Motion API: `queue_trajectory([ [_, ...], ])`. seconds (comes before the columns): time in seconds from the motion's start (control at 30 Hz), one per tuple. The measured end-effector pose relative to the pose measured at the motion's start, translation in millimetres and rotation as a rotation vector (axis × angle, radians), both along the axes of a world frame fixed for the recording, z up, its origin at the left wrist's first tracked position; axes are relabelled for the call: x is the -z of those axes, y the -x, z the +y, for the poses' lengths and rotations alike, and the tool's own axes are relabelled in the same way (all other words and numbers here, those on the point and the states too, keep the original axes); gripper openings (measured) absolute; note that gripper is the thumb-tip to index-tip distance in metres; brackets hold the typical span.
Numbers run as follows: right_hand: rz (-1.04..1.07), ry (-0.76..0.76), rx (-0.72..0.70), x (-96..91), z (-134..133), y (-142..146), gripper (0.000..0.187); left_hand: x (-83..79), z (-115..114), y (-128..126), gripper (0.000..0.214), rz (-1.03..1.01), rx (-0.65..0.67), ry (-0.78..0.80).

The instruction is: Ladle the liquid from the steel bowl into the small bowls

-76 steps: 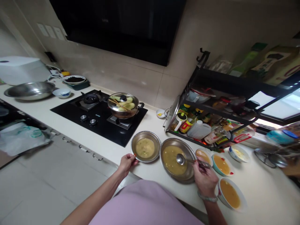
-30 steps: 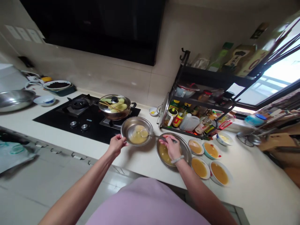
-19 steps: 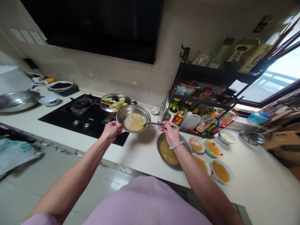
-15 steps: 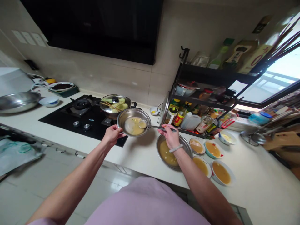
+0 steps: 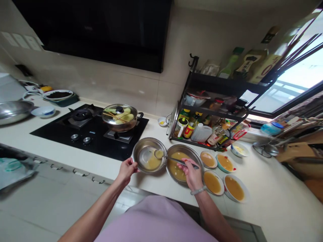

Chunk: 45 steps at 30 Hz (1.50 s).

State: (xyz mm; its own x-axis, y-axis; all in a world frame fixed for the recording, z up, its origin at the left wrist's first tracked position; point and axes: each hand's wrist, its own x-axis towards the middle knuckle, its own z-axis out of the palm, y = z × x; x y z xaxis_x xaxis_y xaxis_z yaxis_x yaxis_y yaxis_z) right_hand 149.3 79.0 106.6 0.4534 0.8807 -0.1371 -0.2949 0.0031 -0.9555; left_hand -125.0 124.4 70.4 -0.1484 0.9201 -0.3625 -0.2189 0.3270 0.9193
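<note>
My left hand (image 5: 126, 170) grips the near rim of a small steel bowl (image 5: 149, 155), tilted toward the right, with a little yellow soup pooled in it. My right hand (image 5: 192, 174) is closed on the handle of a metal spoon (image 5: 171, 158); the spoon's head rests in the small bowl's soup. Beside it on the right stands a larger steel bowl (image 5: 195, 158) of yellow soup, partly under my right hand. Several small bowls of orange-yellow soup (image 5: 212, 182) sit to its right on the white counter (image 5: 264, 198).
A black gas hob (image 5: 91, 132) carries a glass-lidded pot (image 5: 121, 117) behind the bowls. A black rack (image 5: 214, 111) of bottles and jars stands at the back right. A big steel basin (image 5: 11, 112) and dishes lie far left. The counter edge runs just under my hands.
The small bowl, lifted high over the hob half a second ago, has come down and right, next to the large bowl. My right hand and spoon dropped with it.
</note>
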Motion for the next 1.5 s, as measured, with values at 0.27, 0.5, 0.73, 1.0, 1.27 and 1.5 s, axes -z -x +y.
queue_trajectory([
  [0.27,-0.157,-0.022,0.080,4.1,-40,-46,0.021,10.5,-3,-6,0.035,0.025,-0.001,-0.007],
  [0.5,-0.381,0.017,0.173,9.7,-69,-74,0.027,13.4,-3,-5,0.040,0.002,-0.011,0.005],
  [0.73,-0.975,-0.262,-0.043,17.2,-87,-73,0.021,10.4,-5,-6,0.036,0.010,0.005,0.006],
  [1.0,-0.830,-0.382,-0.200,5.6,-61,-22,0.025,1.8,-9,-10,0.034,0.048,0.019,-0.017],
  [1.27,-0.539,-0.208,-0.244,30.2,-41,6,0.026,-4.6,-12,-15,0.036,0.040,0.012,-0.046],
  [1.5,-0.116,0.020,0.010,26.2,-39,2,0.031,-1.7,-10,-11,0.038,0.042,0.002,-0.028],
])
